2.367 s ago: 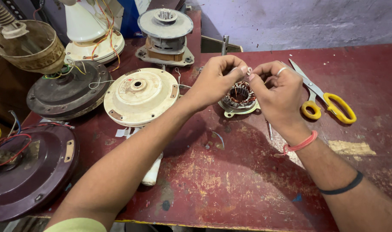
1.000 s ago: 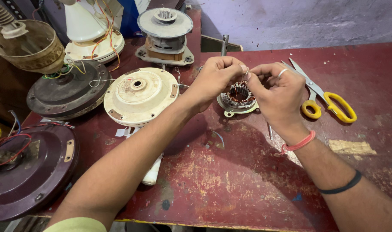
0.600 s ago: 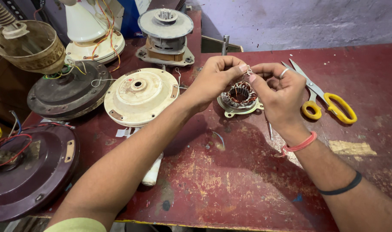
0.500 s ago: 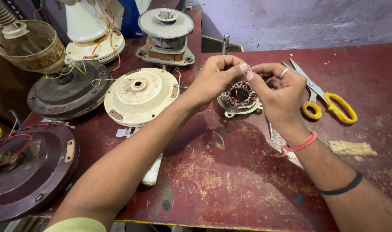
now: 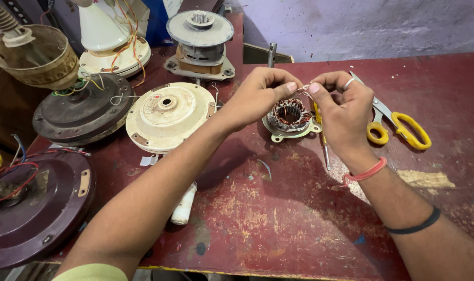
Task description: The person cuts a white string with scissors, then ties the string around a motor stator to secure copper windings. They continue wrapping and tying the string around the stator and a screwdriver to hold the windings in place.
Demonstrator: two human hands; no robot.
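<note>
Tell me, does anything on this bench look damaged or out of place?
Yes. The red table is badly worn, its paint scraped to bare patches, one pale gouge near the right hand. A white tube lies loose by the left hand's forearm. Coloured wires spill from the maroon fan housing.

Small round stator (image 5: pixel 290 115) with copper windings, flat on the red table, thin wire lead (image 5: pixel 302 88) raised above it

The surface (image 5: pixel 299 218) is worn dark red; scissors (image 5: pixel 398 127) have yellow handles; the stator (image 5: pixel 290 115) shows coppery windings, perhaps reddish; one motor cover (image 5: pixel 166 115) is cream, another (image 5: pixel 36 208) maroon.
</note>
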